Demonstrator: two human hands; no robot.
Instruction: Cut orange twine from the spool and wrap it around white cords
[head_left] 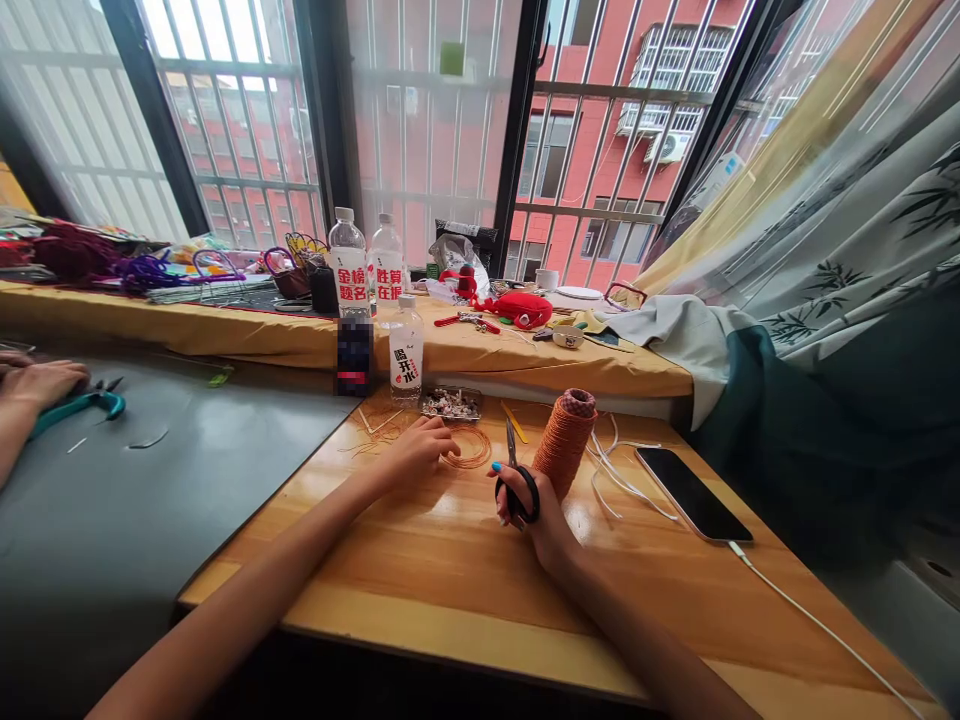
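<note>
Daylight reaches us through wide, dark-framed windows (520, 130) crossed by metal bars (600, 90); beyond them I see a reddish-pink building (637, 170). Under the glass runs a ledge draped in tan cloth (622, 368). Pale curtains (862, 240) with leaf prints hang at right, above a wooden table (450, 560) beside a grey tabletop (187, 510).

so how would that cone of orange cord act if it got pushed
The cone of orange cord could tip if pushed near the top, since it stands taller than it is wide. Once over, it may roll in a curve, being round and narrower at the top. Its ridged, closely wound surface would probably feel firm and grippy rather than slippery.
</note>
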